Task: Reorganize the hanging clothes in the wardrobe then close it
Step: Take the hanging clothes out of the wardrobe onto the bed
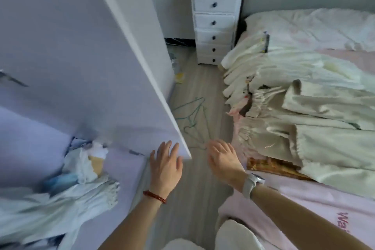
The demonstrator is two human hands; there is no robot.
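Observation:
The white wardrobe door [105, 63] stands open, its edge running down to the lower centre. My left hand [166, 165], with a red bead bracelet, lies flat with straight fingers against the door's lower corner. My right hand [223, 159], wearing a white watch, hovers open just right of the door edge, touching nothing. Pale blue and white clothes [67, 195] show inside the wardrobe at the lower left, blurred. Green wire hangers [192, 119] lie on the floor beyond the door.
A bed [328, 205] with pink sheets fills the right side, with cream and white garments [300, 111] piled on it. A white drawer unit [216, 20] stands at the far wall. A narrow strip of wood floor [194, 184] runs between wardrobe and bed.

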